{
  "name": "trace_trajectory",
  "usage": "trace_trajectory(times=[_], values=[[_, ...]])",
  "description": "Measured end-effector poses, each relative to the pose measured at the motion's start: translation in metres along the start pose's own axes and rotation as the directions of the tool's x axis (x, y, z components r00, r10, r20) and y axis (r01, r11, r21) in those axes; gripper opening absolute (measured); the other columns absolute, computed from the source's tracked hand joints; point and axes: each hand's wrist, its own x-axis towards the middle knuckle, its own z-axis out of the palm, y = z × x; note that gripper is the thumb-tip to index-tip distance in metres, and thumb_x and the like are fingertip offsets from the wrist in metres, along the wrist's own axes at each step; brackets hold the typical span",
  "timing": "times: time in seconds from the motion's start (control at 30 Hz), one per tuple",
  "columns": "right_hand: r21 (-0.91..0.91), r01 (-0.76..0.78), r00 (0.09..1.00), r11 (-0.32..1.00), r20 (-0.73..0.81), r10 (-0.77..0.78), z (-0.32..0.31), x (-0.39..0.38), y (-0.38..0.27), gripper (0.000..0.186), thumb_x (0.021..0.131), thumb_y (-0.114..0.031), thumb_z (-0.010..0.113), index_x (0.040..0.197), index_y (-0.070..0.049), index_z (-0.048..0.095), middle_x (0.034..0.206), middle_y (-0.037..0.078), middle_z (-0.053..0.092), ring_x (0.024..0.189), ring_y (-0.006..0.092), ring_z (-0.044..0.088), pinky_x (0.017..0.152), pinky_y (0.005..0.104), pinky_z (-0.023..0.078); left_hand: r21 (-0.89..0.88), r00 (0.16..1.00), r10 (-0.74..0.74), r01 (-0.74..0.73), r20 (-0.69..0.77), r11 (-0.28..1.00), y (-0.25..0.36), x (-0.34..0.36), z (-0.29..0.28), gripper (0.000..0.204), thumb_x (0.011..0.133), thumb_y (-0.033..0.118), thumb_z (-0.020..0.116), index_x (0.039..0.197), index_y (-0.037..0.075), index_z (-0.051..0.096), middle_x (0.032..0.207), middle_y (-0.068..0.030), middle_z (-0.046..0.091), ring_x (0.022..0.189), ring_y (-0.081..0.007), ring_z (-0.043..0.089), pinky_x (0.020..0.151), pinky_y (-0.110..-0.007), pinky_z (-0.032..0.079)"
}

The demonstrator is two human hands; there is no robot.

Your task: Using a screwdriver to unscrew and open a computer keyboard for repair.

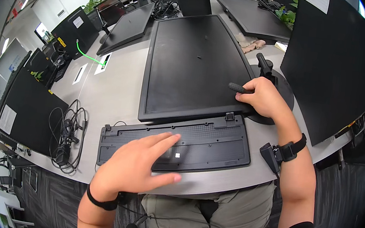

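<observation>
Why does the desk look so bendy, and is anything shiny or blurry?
In the head view, the wide fisheye lens bows the grey desk's edge and leaves the corners black; also in the head view, a ceiling light at left glows white, the black monitor shows little glare, and the keyboard looks fairly sharp, with small marks showing.

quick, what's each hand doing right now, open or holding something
Left hand: open, over the upturned keyboard.
Right hand: closed on a short black handle.
</observation>
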Motion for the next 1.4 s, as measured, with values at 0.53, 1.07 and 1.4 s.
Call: trace_trajectory(times=[0.53, 1.07, 1.4], values=[[0.116, 0.16, 0.987, 0.98, 0.0, -0.161, -0.009, -0.04, -0.03, 0.014, 0.096, -0.01, 0.067, 0.096, 0.003, 0.065, 0.087, 0.009, 0.067, 0.077, 0.0169, 0.064, 0.072, 0.0304, 0.048, -0.817, 0.944, -0.149, 0.329, 0.294, 0.474, -0.043, 0.055, 0.037, 0.023, 0.098, 0.014, 0.072, 0.112, -0.005, 0.071, 0.094, -0.006, 0.073, 0.084, -0.0095, 0.066, 0.076, -0.024, 0.053], [0.026, 0.244, 0.75, 0.969, 0.628, -0.206, -0.011, -0.053, -0.031, 0.017, 0.077, 0.0, 0.079, 0.094, -0.001, 0.074, 0.081, 0.008, 0.07, 0.062, 0.0182, 0.065, 0.054, 0.0282, 0.049, -0.809, 0.954, -0.181, 0.298, 0.238, 0.506, -0.044, 0.055, 0.044, 0.024, 0.096, 0.016, 0.075, 0.107, -0.005, 0.071, 0.09, -0.0071, 0.073, 0.078, -0.009, 0.065, 0.073, -0.023, 0.053], [0.139, 0.319, 0.679, 0.937, 0.657, -0.329, -0.001, -0.052, -0.025, 0.018, 0.074, 0.003, 0.079, 0.091, 0.002, 0.073, 0.082, 0.012, 0.07, 0.065, 0.0209, 0.068, 0.055, 0.0293, 0.052, -0.81, 0.954, -0.187, 0.299, 0.236, 0.504, -0.043, 0.052, 0.045, 0.024, 0.094, 0.016, 0.076, 0.106, -0.005, 0.071, 0.089, -0.0069, 0.072, 0.077, -0.009, 0.064, 0.071, -0.023, 0.052]])
